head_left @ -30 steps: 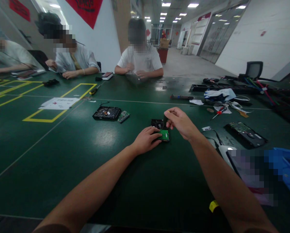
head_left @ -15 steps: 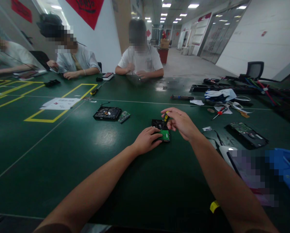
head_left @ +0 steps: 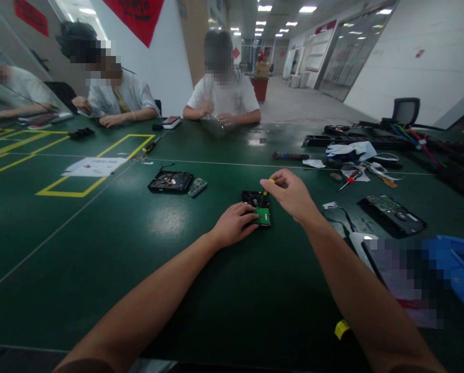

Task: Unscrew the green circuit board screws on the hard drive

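A black hard drive with a green circuit board [head_left: 263, 216] lies on the green table in front of me. My left hand [head_left: 236, 224] holds it from the left, fingers laid across its top and the thumb close to its near edge. Part of the drive is hidden under those fingers. Above the drive's far right side, my right hand [head_left: 290, 194] is closed around the yellow and black handle of a screwdriver [head_left: 265, 192]. The screwdriver stands nearly upright with its shaft pointing down at the drive; whether the tip sits in a screw I cannot tell.
An opened drive casing [head_left: 170, 181] and a loose circuit board [head_left: 198, 187] lie to the left. On the right are another hard drive [head_left: 393, 213], a red-handled screwdriver [head_left: 350, 180], gloves [head_left: 350, 151] and a blue bin [head_left: 457, 269]. Several people sit across the table.
My right hand has turned on the screwdriver, its fingers now gathered over the top of the handle. The left hand and the drive hold their place.
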Available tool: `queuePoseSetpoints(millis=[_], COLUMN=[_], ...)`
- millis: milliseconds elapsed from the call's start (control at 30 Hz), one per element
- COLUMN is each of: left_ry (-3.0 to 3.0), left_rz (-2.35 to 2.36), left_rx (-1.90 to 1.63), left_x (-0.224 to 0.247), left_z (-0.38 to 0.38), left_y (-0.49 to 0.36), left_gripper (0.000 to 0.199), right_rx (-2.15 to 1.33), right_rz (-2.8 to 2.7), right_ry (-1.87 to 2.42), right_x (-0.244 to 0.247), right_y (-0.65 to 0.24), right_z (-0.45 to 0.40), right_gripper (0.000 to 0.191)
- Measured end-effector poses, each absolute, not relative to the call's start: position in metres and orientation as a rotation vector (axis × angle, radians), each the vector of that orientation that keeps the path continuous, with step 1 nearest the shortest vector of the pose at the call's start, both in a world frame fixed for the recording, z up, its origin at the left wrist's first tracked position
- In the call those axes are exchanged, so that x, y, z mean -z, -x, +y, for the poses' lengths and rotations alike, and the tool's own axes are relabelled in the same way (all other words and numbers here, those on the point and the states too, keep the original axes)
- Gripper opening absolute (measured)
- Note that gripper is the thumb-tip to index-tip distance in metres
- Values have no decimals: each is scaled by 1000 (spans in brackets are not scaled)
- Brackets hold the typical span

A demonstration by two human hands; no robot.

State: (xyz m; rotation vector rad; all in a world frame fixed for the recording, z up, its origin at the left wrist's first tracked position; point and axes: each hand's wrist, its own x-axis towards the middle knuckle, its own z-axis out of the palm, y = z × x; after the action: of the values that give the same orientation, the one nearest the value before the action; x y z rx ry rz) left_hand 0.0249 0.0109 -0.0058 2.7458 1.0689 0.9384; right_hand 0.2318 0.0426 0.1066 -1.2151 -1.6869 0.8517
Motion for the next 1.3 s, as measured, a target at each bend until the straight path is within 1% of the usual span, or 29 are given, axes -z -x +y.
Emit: queuePoseSetpoints(millis=[167,267,433,600,700,933,1100,1300], left_ry=[-2737,-2738,-2751,-2749,-2745,-2753,-2750,-2752], left_rz=[1071,1084,1079,1063,1067,1068,1060,1063], left_rx=[-934,-932,-939,-946,-945,-958,-971,-968], left_x=[5,6,9,9,8,11,9,9], left_z=[10,10,12,13,13,13,13,13], left_y=[-25,-25,-25,-25,-25,-25,-25,-25], left_gripper=[32,32,33,32,32,32,32,32], right_rx=[-780,-778,-1025,-1298,-1385,-1276,-1320,-1254], right_rz=[-1736,-1728,-1699,-1474,-1419,-1605,-1612,-1637], right_ry=[1225,1225,1112,1053,1043,1018,1019,1048], right_x=[-102,-103,-110,-116,-118,-117,-116,-116], right_y=[-234,-233,-228,-223,-223,-225,-225,-225], right_z=[43,43,39,36,36,38,35,36], right_gripper=[39,38,27,19,11,17,22,16])
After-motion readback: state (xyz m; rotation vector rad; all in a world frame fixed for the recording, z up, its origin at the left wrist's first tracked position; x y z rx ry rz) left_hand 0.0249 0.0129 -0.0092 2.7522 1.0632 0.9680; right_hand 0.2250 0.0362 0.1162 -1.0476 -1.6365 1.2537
